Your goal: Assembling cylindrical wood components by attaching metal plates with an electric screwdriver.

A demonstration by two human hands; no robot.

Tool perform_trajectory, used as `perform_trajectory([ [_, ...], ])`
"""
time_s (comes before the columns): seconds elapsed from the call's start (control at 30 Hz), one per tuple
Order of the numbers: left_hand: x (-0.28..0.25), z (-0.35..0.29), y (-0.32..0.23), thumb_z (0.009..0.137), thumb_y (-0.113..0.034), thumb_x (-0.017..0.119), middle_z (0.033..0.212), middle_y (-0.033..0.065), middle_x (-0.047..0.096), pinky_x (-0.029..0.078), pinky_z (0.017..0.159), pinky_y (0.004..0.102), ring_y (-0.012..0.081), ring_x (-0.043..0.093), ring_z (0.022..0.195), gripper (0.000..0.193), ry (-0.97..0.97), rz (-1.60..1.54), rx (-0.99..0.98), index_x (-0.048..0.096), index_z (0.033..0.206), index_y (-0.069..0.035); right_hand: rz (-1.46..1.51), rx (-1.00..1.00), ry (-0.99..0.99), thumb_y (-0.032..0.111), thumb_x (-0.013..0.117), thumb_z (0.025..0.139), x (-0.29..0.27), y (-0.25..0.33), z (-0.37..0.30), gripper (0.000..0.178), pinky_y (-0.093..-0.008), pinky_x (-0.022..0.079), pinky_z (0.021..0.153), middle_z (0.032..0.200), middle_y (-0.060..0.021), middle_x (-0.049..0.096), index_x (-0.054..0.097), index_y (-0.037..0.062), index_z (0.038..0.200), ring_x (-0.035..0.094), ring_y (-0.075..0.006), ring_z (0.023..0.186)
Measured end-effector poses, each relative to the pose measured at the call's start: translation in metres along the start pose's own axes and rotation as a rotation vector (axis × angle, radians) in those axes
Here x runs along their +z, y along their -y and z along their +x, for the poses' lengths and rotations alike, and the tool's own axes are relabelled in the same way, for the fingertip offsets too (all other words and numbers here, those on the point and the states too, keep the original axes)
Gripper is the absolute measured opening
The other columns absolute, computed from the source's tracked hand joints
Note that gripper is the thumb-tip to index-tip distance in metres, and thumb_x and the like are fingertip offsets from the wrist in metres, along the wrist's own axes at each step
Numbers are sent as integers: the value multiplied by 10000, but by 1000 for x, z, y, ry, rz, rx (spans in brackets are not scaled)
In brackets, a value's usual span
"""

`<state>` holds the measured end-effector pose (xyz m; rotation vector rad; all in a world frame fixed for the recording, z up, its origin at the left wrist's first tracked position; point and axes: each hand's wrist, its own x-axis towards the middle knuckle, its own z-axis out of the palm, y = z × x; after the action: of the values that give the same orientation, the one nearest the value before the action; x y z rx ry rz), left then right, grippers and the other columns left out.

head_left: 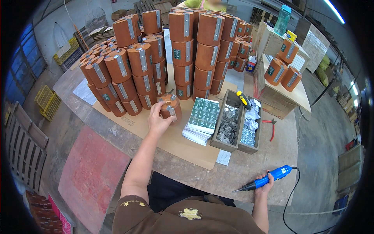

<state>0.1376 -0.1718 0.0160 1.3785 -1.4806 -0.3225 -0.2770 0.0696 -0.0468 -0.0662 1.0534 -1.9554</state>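
My left hand (pixel 158 121) is closed around the near side of a reddish-brown wooden cylinder (pixel 172 106) with metal strips, in front of the stacks. Low at the right, my right hand (pixel 265 183) grips a blue corded electric screwdriver (pixel 274 175), its bit pointing left over the table's front edge. Between the hands lies a pile of green-and-white sticker sheets (pixel 202 117). Beside it stand two wooden trays: one holds grey metal pieces (pixel 229 124), the other small screws (pixel 248 134) and crumpled silvery wrapping. A yellow-and-black screwdriver (pixel 244 100) rests across their far part.
Tall stacks of like cylinders (pixel 182 52) fill the table's far side. Red-handled pliers (pixel 270 128) lie right of the trays. Several more cylinders (pixel 275 71) sit on a wooden box (pixel 286 97) at the right, below a teal bottle (pixel 283 20). The tool's cord (pixel 293 199) hangs down. Another person stands behind the stacks.
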Motion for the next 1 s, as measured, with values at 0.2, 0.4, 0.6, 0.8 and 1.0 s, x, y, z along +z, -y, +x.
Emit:
perform_trajectory([
  [0.2, 24, 16, -1, 502, -146, 766, 1147, 72, 473, 429, 856, 342, 248, 491, 1040, 648, 56, 45, -34, 502, 1094, -149, -11, -3, -1, 228, 585, 710, 4, 1, -2, 311, -320, 438, 546, 629, -32, 480, 466, 116, 975, 480, -153, 550],
  [0.4, 31, 22, -6, 518, -147, 764, 1164, 86, 465, 417, 876, 355, 265, 484, 1054, 644, 50, 79, 14, 501, 1106, -154, -10, 17, -2, 232, 582, 714, 6, 1, -2, 307, -318, 438, 545, 631, -30, 477, 466, 121, 976, 480, -153, 553],
  [0.6, 13, 19, -31, 505, -115, 771, 1157, 93, 472, 448, 828, 324, 247, 500, 1033, 624, 30, 93, 89, 523, 1078, -121, -1, 26, -6, 241, 580, 724, -1, -2, 2, 308, -317, 434, 540, 640, -29, 477, 469, 126, 988, 474, -150, 551],
  [0.8, -56, 29, -91, 486, -95, 773, 1117, 125, 502, 475, 800, 323, 268, 552, 969, 615, -123, 22, 338, 547, 1056, -139, 18, -2, 21, 240, 574, 731, -6, -2, 3, 299, -303, 419, 528, 640, -32, 473, 470, 124, 986, 461, -149, 541],
  [1.0, -148, 66, -135, 545, -1, 752, 1072, 85, 530, 490, 748, 276, 171, 562, 916, 642, -235, -130, 321, 478, 1125, -44, 12, -11, 15, 223, 544, 755, -3, -3, 2, 271, -297, 414, 524, 634, -33, 462, 460, 115, 989, 459, -149, 541],
])
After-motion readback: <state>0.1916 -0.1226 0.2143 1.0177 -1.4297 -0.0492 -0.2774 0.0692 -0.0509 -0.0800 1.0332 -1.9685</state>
